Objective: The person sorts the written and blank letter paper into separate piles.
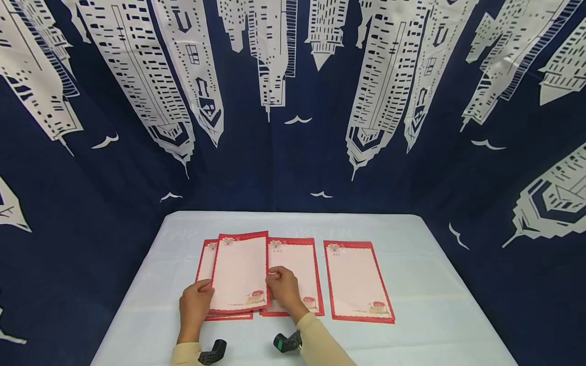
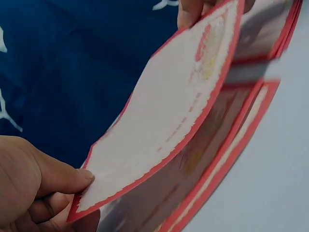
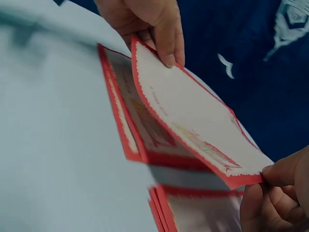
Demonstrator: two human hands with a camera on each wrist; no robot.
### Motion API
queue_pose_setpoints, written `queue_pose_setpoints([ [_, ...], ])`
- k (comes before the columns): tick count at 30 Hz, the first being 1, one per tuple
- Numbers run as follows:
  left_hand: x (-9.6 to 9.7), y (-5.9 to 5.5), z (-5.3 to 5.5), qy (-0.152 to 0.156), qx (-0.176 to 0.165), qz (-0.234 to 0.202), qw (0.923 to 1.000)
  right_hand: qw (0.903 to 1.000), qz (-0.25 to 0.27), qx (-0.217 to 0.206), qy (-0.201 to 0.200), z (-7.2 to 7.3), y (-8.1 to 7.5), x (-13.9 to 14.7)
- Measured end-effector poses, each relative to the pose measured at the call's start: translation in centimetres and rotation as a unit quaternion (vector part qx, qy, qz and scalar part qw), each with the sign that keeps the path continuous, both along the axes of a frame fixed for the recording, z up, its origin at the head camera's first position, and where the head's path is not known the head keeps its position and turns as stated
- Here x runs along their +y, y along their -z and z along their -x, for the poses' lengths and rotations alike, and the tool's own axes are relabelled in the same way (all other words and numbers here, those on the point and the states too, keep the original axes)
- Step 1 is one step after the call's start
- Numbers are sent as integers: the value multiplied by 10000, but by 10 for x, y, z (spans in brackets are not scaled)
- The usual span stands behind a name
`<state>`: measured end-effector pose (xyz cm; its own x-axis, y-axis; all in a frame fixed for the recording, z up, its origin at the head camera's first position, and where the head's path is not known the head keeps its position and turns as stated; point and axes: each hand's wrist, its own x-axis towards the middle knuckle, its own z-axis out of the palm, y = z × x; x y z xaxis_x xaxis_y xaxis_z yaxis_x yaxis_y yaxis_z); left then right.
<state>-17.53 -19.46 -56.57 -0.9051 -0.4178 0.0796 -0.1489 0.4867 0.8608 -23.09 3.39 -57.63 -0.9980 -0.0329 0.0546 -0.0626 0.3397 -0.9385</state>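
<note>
A red-bordered sheet of paper (image 1: pixel 240 272) with a small printed picture in its lower right corner is held between both hands. My left hand (image 1: pixel 193 307) pinches its left edge, thumb on top, as the left wrist view shows. At the opposite edge, my right hand (image 3: pixel 282 186) pinches the paper between thumb and fingers. The sheet bows slightly and hangs above the left pile of matching sheets (image 1: pixel 229 317), covering most of it. Beside that, a middle pile (image 1: pixel 295 264) lies partly behind my right hand and forearm.
A third pile of the same red-bordered sheets (image 1: pixel 359 279) lies farther right on the white table (image 1: pixel 439 305). Behind the table hangs a dark blue cloth (image 1: pixel 274 168) with white building shapes. Black devices (image 1: pixel 287 343) sit at both wrists.
</note>
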Motion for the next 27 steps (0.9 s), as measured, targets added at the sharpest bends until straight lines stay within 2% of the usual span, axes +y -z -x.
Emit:
queue_pose_setpoints([
  [7, -20, 10, -2, -352, -78, 328, 9988, 9994, -80, -119, -316, -2, 0, -31],
  [11, -24, 12, -3, -543, -78, 669, 9963, 9984, -223, -211, -470, -3, 0, -39],
  [16, -24, 11, -6, -781, -223, 941, 9922, 9948, -647, -276, -742, -2, -1, -41],
  [20, -24, 8, -6, -905, -412, 954, 9905, 9917, -918, -226, -872, -2, -5, -41],
  [27, -26, 5, -2, -1173, -1041, 1185, 9805, 9919, -1098, 29, -634, -3, -10, -30],
])
